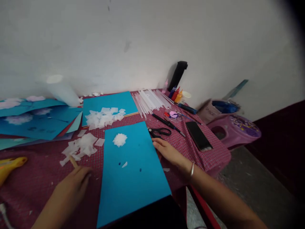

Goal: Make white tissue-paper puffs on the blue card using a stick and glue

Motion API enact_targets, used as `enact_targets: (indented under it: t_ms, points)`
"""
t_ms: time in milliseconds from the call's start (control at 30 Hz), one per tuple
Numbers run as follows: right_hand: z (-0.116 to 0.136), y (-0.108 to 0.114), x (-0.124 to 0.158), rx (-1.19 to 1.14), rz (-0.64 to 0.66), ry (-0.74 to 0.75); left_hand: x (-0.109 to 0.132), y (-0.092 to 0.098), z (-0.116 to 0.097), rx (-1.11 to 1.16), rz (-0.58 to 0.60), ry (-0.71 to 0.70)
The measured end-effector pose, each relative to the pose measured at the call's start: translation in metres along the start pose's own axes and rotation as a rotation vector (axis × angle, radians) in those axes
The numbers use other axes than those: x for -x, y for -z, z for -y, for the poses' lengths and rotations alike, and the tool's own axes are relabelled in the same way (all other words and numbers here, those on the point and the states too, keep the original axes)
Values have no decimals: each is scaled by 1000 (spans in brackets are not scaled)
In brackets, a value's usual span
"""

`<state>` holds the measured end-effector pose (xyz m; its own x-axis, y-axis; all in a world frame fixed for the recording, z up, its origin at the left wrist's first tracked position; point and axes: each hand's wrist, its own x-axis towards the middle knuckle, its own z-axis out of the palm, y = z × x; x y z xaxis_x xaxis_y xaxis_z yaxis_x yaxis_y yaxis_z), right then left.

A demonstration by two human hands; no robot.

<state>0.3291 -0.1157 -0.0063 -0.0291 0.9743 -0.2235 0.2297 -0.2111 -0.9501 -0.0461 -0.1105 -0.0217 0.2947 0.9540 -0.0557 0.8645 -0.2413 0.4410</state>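
one white tuft [119,140] sits on the blue sheet [130,187], paper squares [83,145] lie unused; left hand [74,183] grips a stick [73,162], right hand [168,152] rests half-open.

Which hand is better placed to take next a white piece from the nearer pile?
Likely the left hand: its pale stick points at that white pile, while the right hand is at the right edge of the front blue sheet.
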Motion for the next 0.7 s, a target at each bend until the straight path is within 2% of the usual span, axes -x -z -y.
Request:
enact_targets:
  t_ms: [67, 133, 200, 267, 433, 567, 633, 700]
  points:
    - [4, 14, -4, 166, -85, 92, 24, -12, 4, -43, -43, -16]
    - [5, 28, -8, 492, -159, 228, 45, -24, -4, -73, -95, -80]
    - [2, 37, -14, 847, -169, 330, 61, -35, -19, -110, -144, -149]
    - [-2, 41, -23, 1062, -145, 363, 71, -42, -34, -170, -161, -212]
    - [-14, 48, -41, 1147, -206, 371, 75, -54, -51, -233, -129, -317]
    - [-11, 49, -42, 1147, -296, 366, 68, -64, -65, -205, -77, -386]
    - [-4, 39, -39, 1089, -291, 419, 63, -66, -75, -173, -51, -421]
    - [5, 18, -37, 956, -190, 512, 57, -66, -83, -144, -33, -445]
